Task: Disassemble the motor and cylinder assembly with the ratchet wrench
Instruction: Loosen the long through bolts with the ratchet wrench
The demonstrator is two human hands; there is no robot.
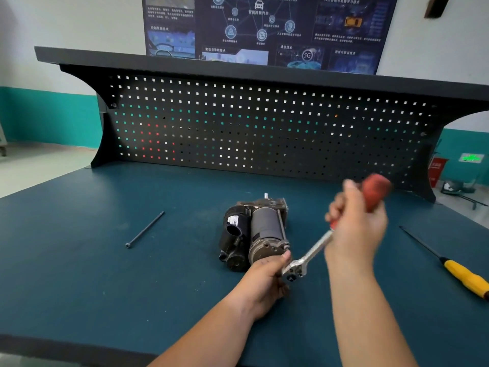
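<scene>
Head view: motor and cylinder assembly (254,231) lies mid-bench (79,260), near end toward me. My right hand (357,223) is clenched round the red handle of the ratchet wrench (315,250). My left hand (267,276) is curled round its head, at the assembly's near right corner. Best to hold the head square and swing short, or the socket may slip. One long bolt (145,229) lies loose to the left.

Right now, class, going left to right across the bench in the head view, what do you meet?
Bolt → motor assembly → right hand gripping the wrench → screwdriver. The left hand overlaps the motor assembly, so it is left out.
</scene>
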